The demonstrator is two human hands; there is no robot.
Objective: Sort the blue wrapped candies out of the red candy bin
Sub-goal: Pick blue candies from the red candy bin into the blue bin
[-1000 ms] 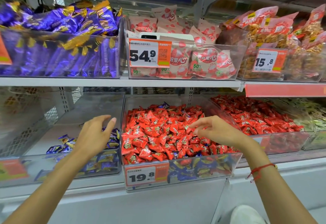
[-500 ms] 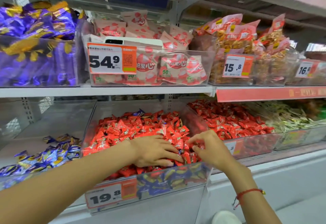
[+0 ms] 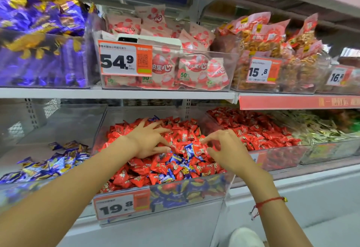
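Observation:
A clear bin (image 3: 226, 188) on the lower shelf holds a heap of red wrapped candies (image 3: 181, 130) with blue wrapped candies (image 3: 188, 150) mixed in near the front. My left hand (image 3: 150, 139) lies spread on the red heap, fingers straight, pushing candies aside. My right hand (image 3: 224, 149) hovers just right of the exposed blue candies, fingers loosely bent, holding nothing I can see. Several more blue candies (image 3: 187, 190) show through the bin's front wall.
Left of it, a clear bin (image 3: 58, 122) holds a pile of blue candies (image 3: 50, 163). A second bin of red candies (image 3: 257, 128) sits to the right. Above, the upper shelf (image 3: 116, 93) carries purple bags, pink bags and snack packs. A price tag (image 3: 121, 206) fronts the red bin.
My left hand moved from over the blue bin into the red bin and now spreads further back on the heap. Both hands parted the red candies, exposing blue ones between them.

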